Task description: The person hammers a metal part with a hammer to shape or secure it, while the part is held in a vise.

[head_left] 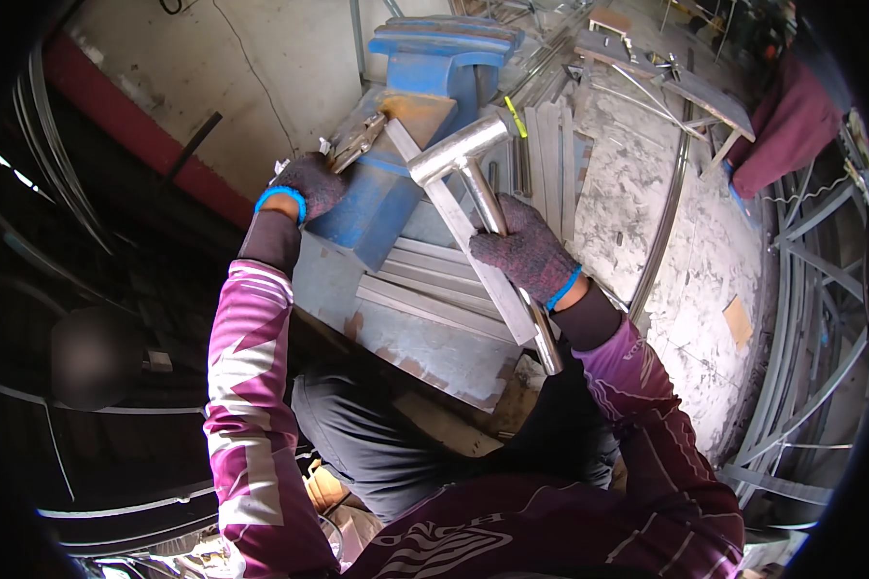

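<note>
My left hand (311, 187), in a dark knit glove with a blue cuff, closes around the handles of locking pliers (359, 142). The plier jaws reach the upper end of a flat metal bar (497, 286), over the blue bench vise (352, 210). In the same kind of glove, my right hand (529, 249) wraps round the handle of a shiny steel hammer (462, 149). The hammer's cylindrical head overlaps the bar, and its handle end sticks out below my hand. Part of the bar passes beside and behind my right fingers; I cannot tell whether they grip it too.
Several flat bars (444, 280) lie on the metal bench (434, 357) beside the vise. More metal strips (548, 164) and a yellow-green marker (516, 117) are beyond. At right stand a small bench (710, 104), a person's maroon clothing (790, 121) and metal framing (821, 256).
</note>
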The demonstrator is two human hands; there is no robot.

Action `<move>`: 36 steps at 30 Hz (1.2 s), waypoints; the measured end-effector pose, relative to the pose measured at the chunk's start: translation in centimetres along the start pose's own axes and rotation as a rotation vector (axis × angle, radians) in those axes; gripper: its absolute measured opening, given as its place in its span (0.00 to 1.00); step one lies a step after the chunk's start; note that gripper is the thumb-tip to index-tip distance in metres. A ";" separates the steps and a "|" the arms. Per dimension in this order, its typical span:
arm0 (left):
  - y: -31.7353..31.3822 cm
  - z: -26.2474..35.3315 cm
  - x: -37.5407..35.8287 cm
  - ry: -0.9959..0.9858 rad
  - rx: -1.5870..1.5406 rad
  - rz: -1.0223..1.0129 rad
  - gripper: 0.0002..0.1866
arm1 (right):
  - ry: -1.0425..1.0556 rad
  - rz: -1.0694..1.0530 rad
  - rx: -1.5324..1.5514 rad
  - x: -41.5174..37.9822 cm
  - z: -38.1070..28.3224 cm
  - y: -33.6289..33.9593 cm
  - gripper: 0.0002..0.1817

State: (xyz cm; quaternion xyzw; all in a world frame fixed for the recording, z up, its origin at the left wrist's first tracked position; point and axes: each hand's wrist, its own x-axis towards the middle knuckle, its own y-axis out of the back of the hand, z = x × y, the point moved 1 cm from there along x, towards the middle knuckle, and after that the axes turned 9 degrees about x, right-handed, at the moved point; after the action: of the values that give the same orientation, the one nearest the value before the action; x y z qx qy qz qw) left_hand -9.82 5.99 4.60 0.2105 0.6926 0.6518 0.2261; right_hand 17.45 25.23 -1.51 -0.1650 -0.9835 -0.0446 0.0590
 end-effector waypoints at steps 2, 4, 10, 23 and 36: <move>-0.1 -0.2 0.6 -0.029 0.044 -0.017 0.25 | -0.026 0.000 -0.008 -0.1 0.0 0.0 0.12; 0.1 -0.2 0.3 -0.042 0.022 0.003 0.23 | -0.033 0.010 0.012 -0.2 -0.1 0.0 0.12; 2.3 1.1 -0.7 0.008 -0.006 -0.031 0.22 | 0.035 -0.009 -0.031 -0.1 -0.5 0.1 0.12; 6.3 2.8 -1.1 0.085 0.198 -0.106 0.23 | 0.376 -0.107 -0.793 9.9 -12.2 2.3 0.16; 6.4 2.8 -2.4 0.064 0.159 -0.012 0.22 | 0.530 0.082 -0.939 16.8 -5.9 0.1 0.25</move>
State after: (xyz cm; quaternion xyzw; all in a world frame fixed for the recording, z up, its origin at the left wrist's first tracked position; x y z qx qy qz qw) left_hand -6.23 7.21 10.97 0.2027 0.7503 0.5998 0.1905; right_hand 2.27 30.09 6.58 -0.1951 -0.8021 -0.5170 0.2266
